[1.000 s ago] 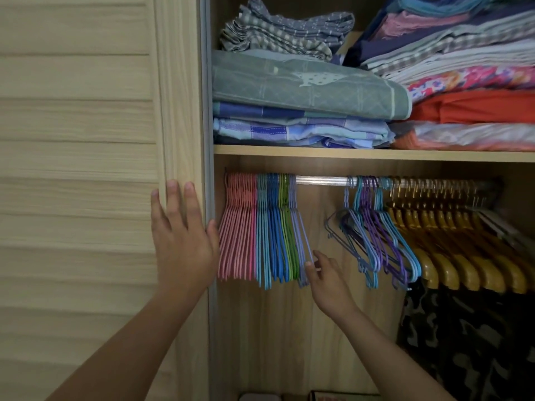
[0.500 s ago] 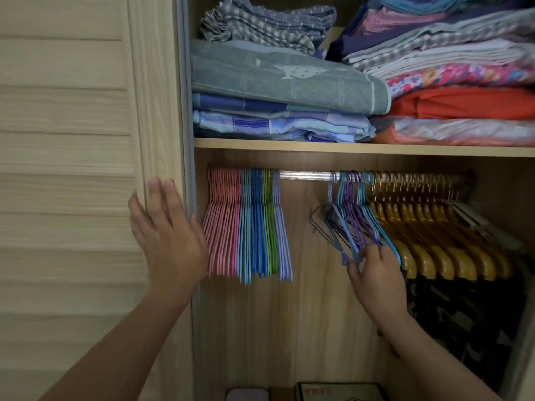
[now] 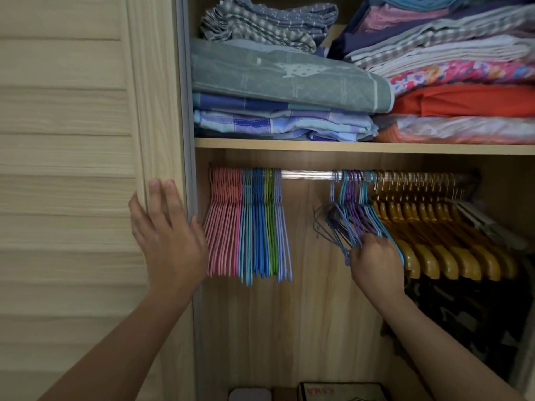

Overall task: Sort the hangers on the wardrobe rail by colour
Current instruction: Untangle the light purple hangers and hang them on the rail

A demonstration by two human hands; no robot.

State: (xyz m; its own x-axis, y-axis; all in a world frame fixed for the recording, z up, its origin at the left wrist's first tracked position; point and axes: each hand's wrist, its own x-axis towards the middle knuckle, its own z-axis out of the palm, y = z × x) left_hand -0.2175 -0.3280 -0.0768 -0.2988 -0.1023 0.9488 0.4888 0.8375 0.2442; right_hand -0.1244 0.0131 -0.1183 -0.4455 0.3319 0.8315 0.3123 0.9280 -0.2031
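my left hand (image 3: 166, 235) flat, fingers straight, on the wardrobe door (image 3: 86, 169) | right hand (image 3: 375, 257) curled round the bottoms of the mixed purple/blue hangers (image 3: 351, 215) mid-rail (image 3: 307, 174) | sorted hangers (image 3: 249, 224) bunched far left, pink to lilac | yellow hangers (image 3: 434, 235) right

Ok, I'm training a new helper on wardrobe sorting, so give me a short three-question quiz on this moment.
1. True or false: the right hand grips hangers in the mixed bunch.
2. Which colour sits leftmost on the rail? A) green B) pink C) yellow
3. What does the left hand rest on?

Key: 1 true. 2 B, the pink hangers. 3 the door, fingers straight.
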